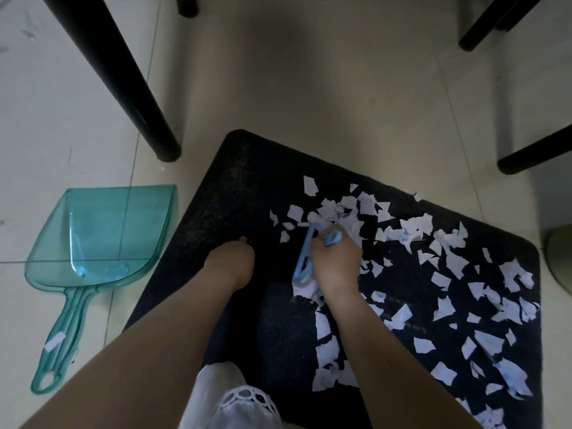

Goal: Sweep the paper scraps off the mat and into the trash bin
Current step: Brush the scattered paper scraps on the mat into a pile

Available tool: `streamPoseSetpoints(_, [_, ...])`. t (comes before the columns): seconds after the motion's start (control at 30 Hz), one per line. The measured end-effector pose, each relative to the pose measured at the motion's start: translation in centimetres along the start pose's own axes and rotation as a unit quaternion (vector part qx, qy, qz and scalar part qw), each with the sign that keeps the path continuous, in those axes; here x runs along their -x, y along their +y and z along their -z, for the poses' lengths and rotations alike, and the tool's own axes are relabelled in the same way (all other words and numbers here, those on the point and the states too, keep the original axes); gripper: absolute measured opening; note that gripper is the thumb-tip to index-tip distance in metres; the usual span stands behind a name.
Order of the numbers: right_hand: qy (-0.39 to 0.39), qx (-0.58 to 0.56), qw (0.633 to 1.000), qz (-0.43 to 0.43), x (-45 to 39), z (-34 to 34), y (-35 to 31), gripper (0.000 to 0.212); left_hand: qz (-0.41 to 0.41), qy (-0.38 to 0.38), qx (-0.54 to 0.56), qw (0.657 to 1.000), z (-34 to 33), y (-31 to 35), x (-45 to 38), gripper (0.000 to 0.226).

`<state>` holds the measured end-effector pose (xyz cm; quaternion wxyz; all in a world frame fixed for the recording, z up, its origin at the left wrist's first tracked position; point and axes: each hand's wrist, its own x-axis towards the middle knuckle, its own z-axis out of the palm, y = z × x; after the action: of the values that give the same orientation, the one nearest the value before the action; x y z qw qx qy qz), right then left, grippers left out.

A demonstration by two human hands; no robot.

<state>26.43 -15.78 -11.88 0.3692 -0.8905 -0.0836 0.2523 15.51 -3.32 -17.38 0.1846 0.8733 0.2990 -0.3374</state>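
A dark mat [229, 187] lies on the tiled floor, its right half strewn with several white paper scraps [448, 274]. My right hand [337, 261] grips a small light-blue hand brush [305, 258], which stands on the mat at the left edge of the scraps. My left hand [230, 261] rests on the bare left part of the mat with its fingers curled under and holds nothing. A clear teal dustpan [102, 233] lies on the tiles left of the mat, mouth towards the far side. A pale green rounded edge [561, 258] shows at the right border; I cannot tell if it is the bin.
Black furniture legs stand around the mat: one thick leg [130, 85] at the far left, others [532, 150] at the far right. A paper scrap [55, 340] sits on the dustpan handle. White clothing [229, 397] shows at the bottom centre.
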Motion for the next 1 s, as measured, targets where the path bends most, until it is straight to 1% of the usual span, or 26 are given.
streamPoseSetpoints(0.07, [0.042, -0.002, 0.999, -0.012, 0.0, 1.6, 0.0, 0.009, 0.002, 0.006, -0.011, 1.0, 0.4, 0.2, 0.0, 0.037])
streamPoseSetpoints(0.13, [0.072, -0.025, 0.997, -0.005, 0.3, 2.5, -0.4, 0.012, 0.006, 0.011, -0.021, 1.0, 0.9, 0.6, 0.0, 0.034])
streamPoseSetpoints(0.23, [0.086, -0.088, 0.992, 0.024, 0.5, 2.1, -1.9, 0.017, 0.009, 0.018, -0.031, 0.999, 1.2, 0.7, -0.1, 0.032])
streamPoseSetpoints(0.33, [0.042, -0.085, 0.994, 0.053, -0.1, -0.4, -3.4, 0.015, 0.009, 0.006, -0.044, 0.999, 1.1, 0.6, -0.1, 0.037])
streamPoseSetpoints(0.43, [-0.042, -0.073, 0.993, 0.088, -1.3, -3.4, -3.9, 0.01, 0.008, -0.013, -0.049, 0.999, 1.3, 0.5, -0.4, 0.037])
streamPoseSetpoints(0.47, [-0.059, -0.061, 0.992, 0.088, -1.8, -4.0, -3.7, 0.01, 0.01, -0.016, -0.045, 0.999, 1.4, 0.6, -0.5, 0.036])
streamPoseSetpoints(0.5, [-0.061, -0.047, 0.994, 0.083, -2.2, -4.2, -3.5, 0.011, 0.013, -0.015, -0.038, 0.999, 1.6, 0.6, -0.5, 0.035])
streamPoseSetpoints(0.57, [-0.027, -0.027, 0.997, 0.063, -3.1, -3.7, -2.9, 0.014, 0.014, -0.002, -0.024, 1.0, 1.8, 0.7, -0.3, 0.034])
streamPoseSetpoints(0.7, [0.1, 0.022, 0.993, 0.055, -3.8, -0.1, -1.8, 0.014, 0.012, 0.012, -0.013, 1.0, 2.1, 0.7, 0.1, 0.032])
streamPoseSetpoints(0.77, [0.144, -0.015, 0.988, 0.058, -3.5, 1.3, -1.8, 0.015, 0.016, 0.006, -0.01, 1.0, 2.2, 0.8, 0.1, 0.03])
streamPoseSetpoints(0.8, [0.151, -0.043, 0.986, 0.062, -3.3, 1.6, -2.1, 0.016, 0.02, 0.002, -0.01, 1.0, 2.3, 0.9, 0.1, 0.029])
streamPoseSetpoints(0.87, [0.127, -0.099, 0.984, 0.075, -3.1, 1.2, -2.9, 0.015, 0.023, -0.01, -0.012, 1.0, 2.6, 1.2, 0.1, 0.029])
streamPoseSetpoints(1.0, [0.016, -0.153, 0.984, 0.094, -3.3, -2.2, -5.6, 0.013, 0.024, -0.015, -0.024, 0.999, 2.7, 1.3, 0.0, 0.03])
